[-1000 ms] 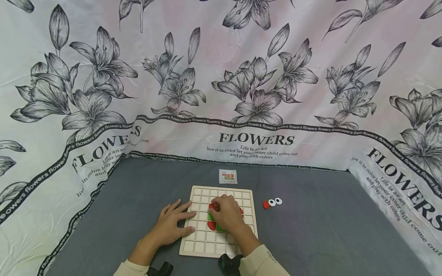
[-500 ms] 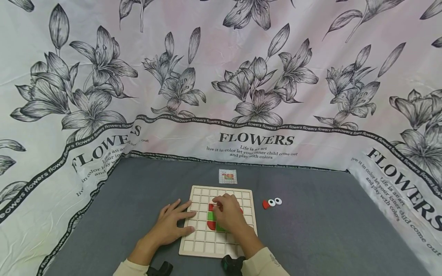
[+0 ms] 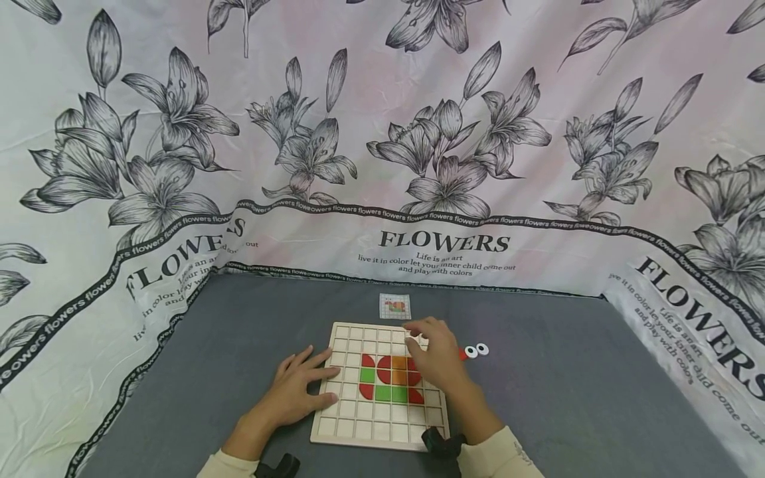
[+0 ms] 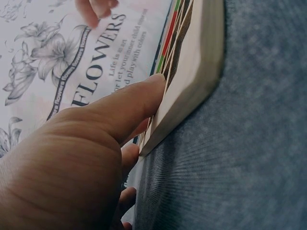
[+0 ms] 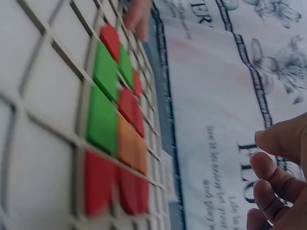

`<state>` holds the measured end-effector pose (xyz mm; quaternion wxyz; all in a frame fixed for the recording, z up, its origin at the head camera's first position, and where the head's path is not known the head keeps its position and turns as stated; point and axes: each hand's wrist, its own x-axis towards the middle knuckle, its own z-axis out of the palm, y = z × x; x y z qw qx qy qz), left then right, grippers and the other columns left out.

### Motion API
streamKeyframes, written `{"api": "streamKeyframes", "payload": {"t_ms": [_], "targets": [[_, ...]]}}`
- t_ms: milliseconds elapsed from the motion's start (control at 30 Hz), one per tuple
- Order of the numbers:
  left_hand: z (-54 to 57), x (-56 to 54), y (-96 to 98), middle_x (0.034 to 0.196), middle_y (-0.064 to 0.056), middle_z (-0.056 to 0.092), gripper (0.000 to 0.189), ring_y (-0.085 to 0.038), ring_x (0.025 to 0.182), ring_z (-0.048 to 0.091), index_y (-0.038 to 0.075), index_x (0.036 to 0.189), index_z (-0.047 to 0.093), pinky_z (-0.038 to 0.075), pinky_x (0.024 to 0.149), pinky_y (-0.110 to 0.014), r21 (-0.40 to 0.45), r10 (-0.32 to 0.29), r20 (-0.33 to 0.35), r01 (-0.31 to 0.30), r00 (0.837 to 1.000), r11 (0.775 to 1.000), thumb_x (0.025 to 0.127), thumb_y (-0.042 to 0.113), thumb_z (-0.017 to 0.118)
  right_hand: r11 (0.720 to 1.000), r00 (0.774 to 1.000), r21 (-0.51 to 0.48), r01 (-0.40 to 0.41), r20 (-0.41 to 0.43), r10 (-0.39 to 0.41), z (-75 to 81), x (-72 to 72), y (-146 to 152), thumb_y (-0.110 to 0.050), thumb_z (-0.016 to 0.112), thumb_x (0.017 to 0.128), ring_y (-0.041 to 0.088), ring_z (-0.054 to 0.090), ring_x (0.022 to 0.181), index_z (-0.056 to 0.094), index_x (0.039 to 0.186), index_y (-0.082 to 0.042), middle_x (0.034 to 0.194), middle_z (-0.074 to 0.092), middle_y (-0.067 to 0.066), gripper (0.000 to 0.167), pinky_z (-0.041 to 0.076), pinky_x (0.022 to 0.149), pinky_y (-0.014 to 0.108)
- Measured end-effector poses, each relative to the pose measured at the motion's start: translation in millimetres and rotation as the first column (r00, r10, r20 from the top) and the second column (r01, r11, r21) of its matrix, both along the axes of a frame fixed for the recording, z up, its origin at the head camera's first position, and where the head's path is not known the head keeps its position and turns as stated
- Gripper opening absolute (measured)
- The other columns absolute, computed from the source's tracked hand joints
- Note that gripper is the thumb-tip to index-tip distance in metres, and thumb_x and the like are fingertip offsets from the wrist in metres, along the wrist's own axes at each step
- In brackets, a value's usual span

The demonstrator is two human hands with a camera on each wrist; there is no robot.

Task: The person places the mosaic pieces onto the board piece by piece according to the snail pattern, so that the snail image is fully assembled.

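A pale wooden grid board (image 3: pixel 352 425) lies on the grey cloth, with red, green and orange tiles set in its middle squares. Among them are a green tile (image 3: pixel 367 375) at the left and an orange tile (image 3: pixel 399 370) near the centre. My left hand (image 3: pixel 293 392) rests along the board's left edge with fingers spread, its thumb touching the rim in the left wrist view. Over the board's upper right side hovers my right hand (image 3: pixel 439 355), fingers loosely bent and nothing between them; the right wrist view shows its fingertips (image 5: pixel 264 165) apart from the tiles.
Two white rings with dark centres (image 3: pixel 477 350) lie right of the board, beside a red piece (image 3: pixel 463 353) partly hidden by the right hand. Behind the board is a small printed picture card (image 3: pixel 395 307). A flower-print curtain (image 3: pixel 442 252) hangs along the table's back and sides.
My right hand has lifted off the tiles and moved right, toward the loose pieces, uncovering the red, green and orange pattern. The left hand has stayed at the board's edge.
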<state>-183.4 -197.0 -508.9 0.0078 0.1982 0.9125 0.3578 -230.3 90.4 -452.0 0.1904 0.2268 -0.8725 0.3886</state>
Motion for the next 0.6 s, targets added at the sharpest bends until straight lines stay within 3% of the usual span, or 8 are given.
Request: {"api": "streamKeyframes", "payload": {"t_ms": [300,600], "targets": [[0.0,0.4,0.9,0.149,-0.009,0.040,0.049,-0.042,0.140,0.020,0.013,0.127,0.067,0.004,0.108,-0.061,0.012,-0.004,-0.014,0.004,1.000,1.000,0.084,0.037,0.075,0.998,0.998,-0.029,0.061,-0.003,-0.061,17.7,-6.3,41.0,0.004,0.073,0.082,0.027,0.053,0.085,0.072,0.105,-0.002,0.093,0.064,0.010,0.024,0.044,0.070,0.042],[0.9,0.2,1.6,0.148,-0.009,0.041,0.049,-0.042,0.139,0.021,0.014,0.126,0.067,0.004,0.108,-0.061,0.009,-0.003,-0.009,0.003,1.000,1.000,0.084,0.036,0.075,0.995,0.995,-0.015,0.101,0.029,-0.100,-0.5,-12.3,77.9,0.007,0.068,0.082,0.030,0.052,0.087,0.071,0.109,-0.001,0.097,0.063,0.012,0.028,0.043,0.066,0.041]]}}
